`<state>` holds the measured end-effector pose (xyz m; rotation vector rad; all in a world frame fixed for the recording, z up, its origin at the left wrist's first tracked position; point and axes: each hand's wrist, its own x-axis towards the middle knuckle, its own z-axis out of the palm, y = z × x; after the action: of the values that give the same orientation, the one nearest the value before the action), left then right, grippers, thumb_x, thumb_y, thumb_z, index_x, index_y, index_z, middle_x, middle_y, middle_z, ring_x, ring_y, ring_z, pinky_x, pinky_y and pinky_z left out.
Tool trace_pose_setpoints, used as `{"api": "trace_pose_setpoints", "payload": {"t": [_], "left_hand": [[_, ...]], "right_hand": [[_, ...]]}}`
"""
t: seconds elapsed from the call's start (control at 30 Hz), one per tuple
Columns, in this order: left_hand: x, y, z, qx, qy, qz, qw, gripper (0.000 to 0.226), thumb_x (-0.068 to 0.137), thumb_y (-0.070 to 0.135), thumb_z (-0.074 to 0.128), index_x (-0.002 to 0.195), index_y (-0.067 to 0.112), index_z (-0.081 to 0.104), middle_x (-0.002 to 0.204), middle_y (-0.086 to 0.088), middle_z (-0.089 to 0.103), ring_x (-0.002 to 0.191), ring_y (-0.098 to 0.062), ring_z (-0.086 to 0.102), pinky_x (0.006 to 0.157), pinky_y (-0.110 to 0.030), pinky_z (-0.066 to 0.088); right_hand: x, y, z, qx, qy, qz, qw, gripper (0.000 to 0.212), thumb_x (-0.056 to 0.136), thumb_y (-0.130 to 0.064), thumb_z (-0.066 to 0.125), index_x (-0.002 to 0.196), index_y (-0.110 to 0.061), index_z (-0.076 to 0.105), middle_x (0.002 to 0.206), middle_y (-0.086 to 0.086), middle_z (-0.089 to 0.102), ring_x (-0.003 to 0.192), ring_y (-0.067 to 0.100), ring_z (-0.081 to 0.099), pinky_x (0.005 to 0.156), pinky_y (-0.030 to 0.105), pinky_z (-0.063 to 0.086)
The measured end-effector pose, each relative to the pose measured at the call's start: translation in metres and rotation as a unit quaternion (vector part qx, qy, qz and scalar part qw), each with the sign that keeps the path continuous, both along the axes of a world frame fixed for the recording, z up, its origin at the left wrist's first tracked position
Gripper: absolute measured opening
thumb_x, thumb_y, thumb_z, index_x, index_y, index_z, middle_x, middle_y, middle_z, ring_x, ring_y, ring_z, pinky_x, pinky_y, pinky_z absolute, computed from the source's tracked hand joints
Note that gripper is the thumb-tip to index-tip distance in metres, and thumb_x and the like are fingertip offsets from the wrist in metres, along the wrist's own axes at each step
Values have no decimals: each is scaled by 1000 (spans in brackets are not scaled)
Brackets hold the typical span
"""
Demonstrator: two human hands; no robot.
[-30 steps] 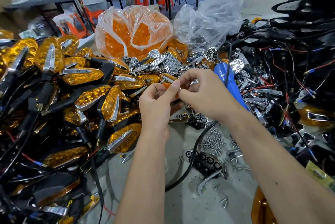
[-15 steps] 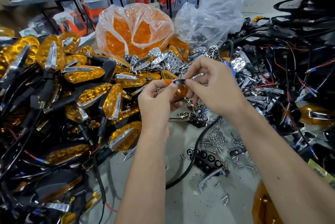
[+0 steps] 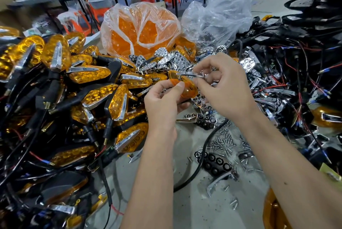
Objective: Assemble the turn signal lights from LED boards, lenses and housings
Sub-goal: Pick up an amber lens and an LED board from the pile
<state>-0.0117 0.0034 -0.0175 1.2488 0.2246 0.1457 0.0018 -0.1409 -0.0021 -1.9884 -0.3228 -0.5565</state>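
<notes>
- Left hand (image 3: 162,102) is gripping an amber lens (image 3: 187,88) at frame centre, thumb curled over its near edge.
- Right hand (image 3: 224,89) is pinching a chrome strip (image 3: 190,75) w/ fingertips, laying it along the lens top; the two are touching.
- Step, as I read it: seating the trim into the lens slot. Best done by lining up the pointed end first, then pressing along the length; keep the lens steady, don't twist the thin strip.
- Finished lights (image 3: 88,75) are piling up left of frame; a bag of lenses (image 3: 140,30) is sitting upper centre.
- Screws (image 3: 222,141) are lying loose on the worktop (image 3: 185,210) lower right, wired housings (image 3: 296,73) heaped at right.
</notes>
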Motion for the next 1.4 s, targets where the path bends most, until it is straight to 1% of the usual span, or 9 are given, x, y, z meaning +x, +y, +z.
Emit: {"api": "trace_pose_setpoints", "payload": {"t": [0.07, 0.2, 0.3, 0.47, 0.67, 0.8, 0.97, 1.17, 1.4], "left_hand": [[-1, 0, 1, 3, -3, -3, 1000, 19, 92, 8, 76, 79, 19, 68, 77, -10, 75, 66, -15, 72, 57, -28, 58], [-2, 0, 3, 3, -10, -7, 1000, 30, 93, 7, 75, 70, 25, 70, 80, -9, 76, 68, -17, 73, 56, -28, 58], [-2, 0, 3, -6, -8, -4, 1000, 39, 93, 7, 75, 61, 29, 72, 82, -10, 76, 68, -20, 72, 55, -27, 57], [-2, 0, 3, -13, 0, 18, 1000, 16, 92, 7, 76, 81, 18, 72, 72, -4, 73, 62, -16, 70, 54, -26, 57], [2, 1, -1, -2, -7, 31, 1000, 16, 93, 9, 76, 81, 19, 72, 70, -1, 70, 59, -10, 68, 54, -25, 56], [3, 0, -4, 30, -42, 46, 998, 17, 95, 8, 74, 86, 23, 72, 66, 8, 72, 59, -6, 68, 54, -24, 56], [3, -1, -5, 49, -66, 65, 995, 19, 96, 9, 73, 108, 23, 74, 79, 5, 79, 68, -5, 72, 55, -22, 55], [3, 4, -4, 25, -48, 65, 996, 19, 93, 11, 74, 99, 30, 76, 83, -1, 79, 78, -19, 74, 57, -24, 55], [2, 4, -5, 136, -104, 62, 983, 20, 93, 15, 74, 95, 34, 72, 77, 4, 77, 71, -14, 73, 57, -31, 59]], "right_hand": [[-1, 1, -1, 5, -7, 3, 1000, 14, 92, -8, 74, 95, -19, 66, 73, -15, 61, 51, 35, 58, 47, 49, 52], [-2, 0, -2, 1, -13, -11, 1000, 14, 92, -6, 70, 91, -17, 62, 52, 5, 58, 46, 37, 59, 49, 47, 51], [1, 0, -3, -22, -27, -27, 999, 15, 90, -5, 74, 90, -16, 62, 67, -5, 61, 52, 30, 63, 56, 45, 55], [4, -1, -6, -22, -30, -12, 999, 11, 91, -19, 77, 92, -16, 66, 77, -2, 66, 64, 31, 65, 61, 52, 57], [5, 0, -6, -45, -42, 10, 998, 17, 95, -11, 72, 109, -17, 78, 96, 1, 68, 75, 30, 67, 69, 50, 57], [4, 1, -7, -35, -15, 20, 999, 20, 92, -15, 76, 110, -21, 80, 92, -1, 69, 74, 30, 68, 69, 50, 60], [4, 5, -12, -2, 9, 33, 999, 19, 90, -17, 77, 106, -27, 78, 82, -4, 67, 55, 23, 67, 52, 46, 59], [7, 9, -19, -23, -3, 52, 998, 20, 87, -21, 72, 101, -34, 75, 84, -6, 62, 70, 28, 68, 64, 52, 61], [7, 6, -17, -126, -84, 21, 988, 30, 87, -11, 75, 114, -24, 79, 77, -3, 61, 67, 11, 55, 69, 25, 47]]}}
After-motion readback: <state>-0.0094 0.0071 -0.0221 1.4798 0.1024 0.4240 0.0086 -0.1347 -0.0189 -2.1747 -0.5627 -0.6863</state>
